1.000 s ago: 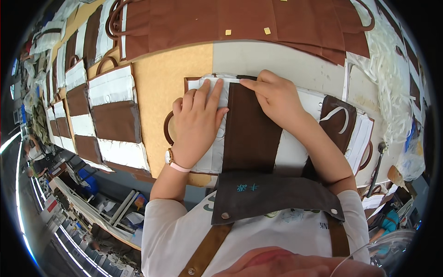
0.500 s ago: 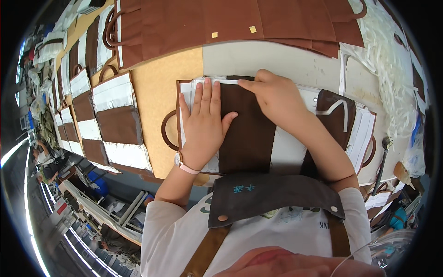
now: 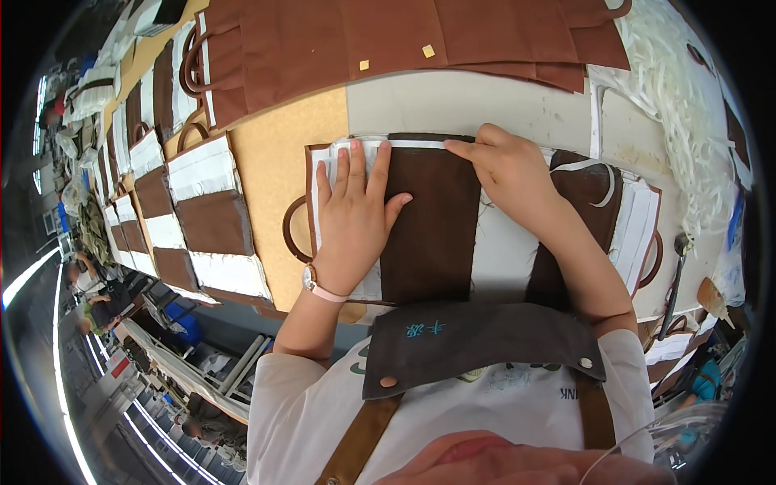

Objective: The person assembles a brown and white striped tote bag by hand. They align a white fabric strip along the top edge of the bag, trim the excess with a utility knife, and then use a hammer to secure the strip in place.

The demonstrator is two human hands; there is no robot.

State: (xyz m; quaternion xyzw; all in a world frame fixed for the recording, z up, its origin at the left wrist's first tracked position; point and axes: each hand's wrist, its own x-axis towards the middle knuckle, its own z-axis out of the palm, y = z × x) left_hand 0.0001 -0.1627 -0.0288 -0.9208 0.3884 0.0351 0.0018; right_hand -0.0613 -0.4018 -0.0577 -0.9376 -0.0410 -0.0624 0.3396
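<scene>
A brown-and-white striped bag panel (image 3: 431, 218) lies flat before me, with brown loop handles at both ends. My left hand (image 3: 353, 214) rests open on its left white section, fingers spread toward the far edge. A narrow white strip (image 3: 418, 145) runs along that edge over the brown section. My right hand (image 3: 508, 167) is at the strip, index finger stretched onto it and the other fingers curled; the thumb is hidden. Past this hand, the strip's loose end curls over the right-hand brown section (image 3: 578, 190).
Reddish-brown bag pieces (image 3: 404, 40) with handles lie across the far side. Striped panels (image 3: 212, 218) overlap at the left. A heap of white strips (image 3: 675, 121) lies at the right, near a dark-handled tool (image 3: 672, 287). Other people sit far off at the left.
My right hand has slid to the right along the far edge, and more of the white strip shows flat behind its fingertip. My left hand stays on the panel.
</scene>
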